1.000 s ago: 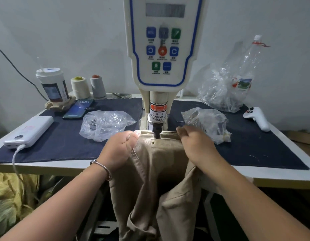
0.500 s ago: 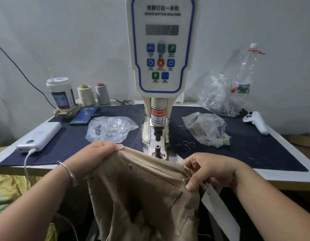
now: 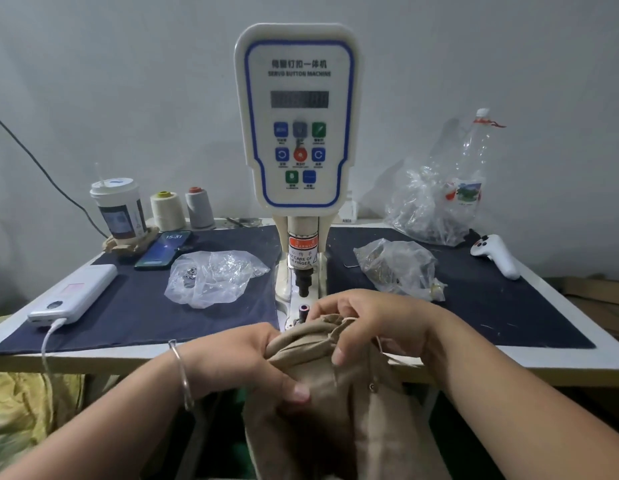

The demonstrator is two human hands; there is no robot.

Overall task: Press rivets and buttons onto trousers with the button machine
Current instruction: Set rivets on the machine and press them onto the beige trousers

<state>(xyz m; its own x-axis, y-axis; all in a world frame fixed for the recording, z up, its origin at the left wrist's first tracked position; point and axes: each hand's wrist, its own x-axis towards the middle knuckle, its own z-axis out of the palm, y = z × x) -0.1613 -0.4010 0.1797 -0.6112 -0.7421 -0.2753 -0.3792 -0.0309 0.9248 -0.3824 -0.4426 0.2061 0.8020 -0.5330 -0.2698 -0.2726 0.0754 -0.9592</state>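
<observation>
The white button machine (image 3: 296, 112) stands at the middle of the table, its punch (image 3: 304, 289) raised above the lower die (image 3: 303, 309). Beige trousers (image 3: 332, 407) hang bunched over the table's front edge, just in front of the die. My left hand (image 3: 245, 362) grips the bunched cloth from the left. My right hand (image 3: 370, 320) pinches the top fold of the fabric right beside the die. A metal rivet (image 3: 372, 386) shows on the cloth below my right hand.
Dark mats (image 3: 138, 306) cover the white table. A clear bag of metal parts (image 3: 211, 277) lies left of the machine, another bag (image 3: 398, 268) to its right. Power bank (image 3: 74, 294), phone (image 3: 164, 249), cup (image 3: 117, 209), thread cones (image 3: 167, 211), white controller (image 3: 497, 254) sit around.
The trousers came off the die after the press and were spread, then gathered into a bunch. Both hands have moved together near the die, and the punch has risen.
</observation>
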